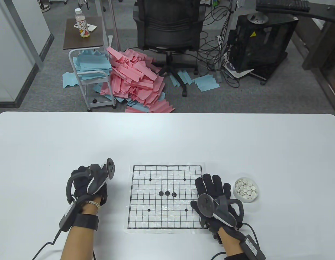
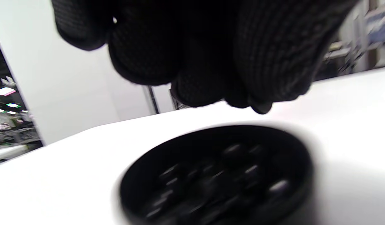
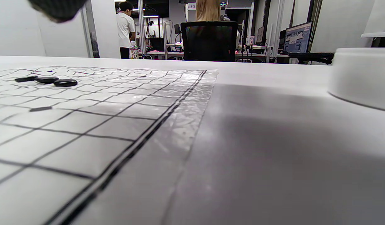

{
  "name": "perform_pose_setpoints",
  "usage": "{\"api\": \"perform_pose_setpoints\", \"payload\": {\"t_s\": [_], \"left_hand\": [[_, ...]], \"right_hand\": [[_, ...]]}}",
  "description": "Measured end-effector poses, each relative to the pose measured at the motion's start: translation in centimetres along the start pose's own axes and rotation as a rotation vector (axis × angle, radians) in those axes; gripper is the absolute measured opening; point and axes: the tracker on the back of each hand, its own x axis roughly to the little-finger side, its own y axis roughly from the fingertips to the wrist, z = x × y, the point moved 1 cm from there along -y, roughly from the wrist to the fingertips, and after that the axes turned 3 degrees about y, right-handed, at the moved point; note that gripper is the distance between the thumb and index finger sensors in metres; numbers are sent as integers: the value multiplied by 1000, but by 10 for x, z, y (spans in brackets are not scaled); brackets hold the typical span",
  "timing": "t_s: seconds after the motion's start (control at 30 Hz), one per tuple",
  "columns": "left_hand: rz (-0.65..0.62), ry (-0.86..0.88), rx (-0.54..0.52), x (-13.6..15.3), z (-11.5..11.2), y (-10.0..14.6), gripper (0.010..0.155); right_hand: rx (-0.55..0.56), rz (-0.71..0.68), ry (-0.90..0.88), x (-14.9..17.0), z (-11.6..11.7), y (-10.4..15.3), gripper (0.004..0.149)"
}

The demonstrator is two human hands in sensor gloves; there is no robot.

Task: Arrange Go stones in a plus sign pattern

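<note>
A white bowl [image 1: 245,190] of white stones sits just right of the board [image 1: 165,197], beside the right hand [image 1: 215,199], which lies flat, fingers spread, at the board's edge. Three black stones [image 1: 167,193] sit in a row mid-board. The left hand [image 1: 87,185] hides a black bowl [image 2: 217,175] — only the left wrist view shows it, blurred, fingers [image 2: 192,56] bunched above; whether they pinch a stone, I cannot tell.
</note>
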Motion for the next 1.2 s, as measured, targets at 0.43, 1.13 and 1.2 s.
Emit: {"api": "perform_pose_setpoints", "payload": {"t_s": [0.43, 1.13, 1.2], "left_hand": [[-401, 306, 26, -132, 30, 38, 40], [-489, 229, 181, -228, -13, 64, 37], [-483, 239, 185, -228, -15, 63, 37]], "right_hand": [[0, 1, -3, 1, 0, 1, 84], [5, 2, -6, 3, 0, 0, 84], [5, 1, -5, 3, 0, 1, 84]]}}
